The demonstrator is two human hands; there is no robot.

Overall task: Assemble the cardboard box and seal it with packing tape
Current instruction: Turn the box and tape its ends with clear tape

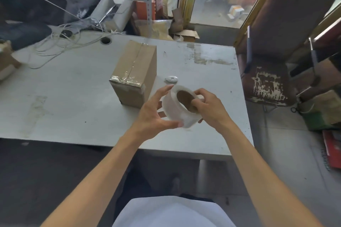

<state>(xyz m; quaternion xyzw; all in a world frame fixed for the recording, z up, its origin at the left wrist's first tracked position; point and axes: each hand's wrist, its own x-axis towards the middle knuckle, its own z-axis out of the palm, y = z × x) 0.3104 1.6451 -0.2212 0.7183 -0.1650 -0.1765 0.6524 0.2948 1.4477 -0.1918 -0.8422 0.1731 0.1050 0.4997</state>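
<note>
A closed brown cardboard box (135, 72) stands on the grey table (73, 94), with clear tape along its top seam and over its near top edge. To the right of the box and nearer to me, I hold a roll of clear packing tape (180, 108) above the table in both hands. My right hand (210, 108) grips the roll with fingers hooked into its brown core. My left hand (156, 114) cups its outer face, thumb under the roll and fingers spread.
A small white oval object (171, 79) lies on the table just behind the roll. White cords (60, 42) tangle at the table's back left near a cable hole (106, 40). A worn brown chair (271, 61) stands at the table's right edge. Clutter fills the shelves behind.
</note>
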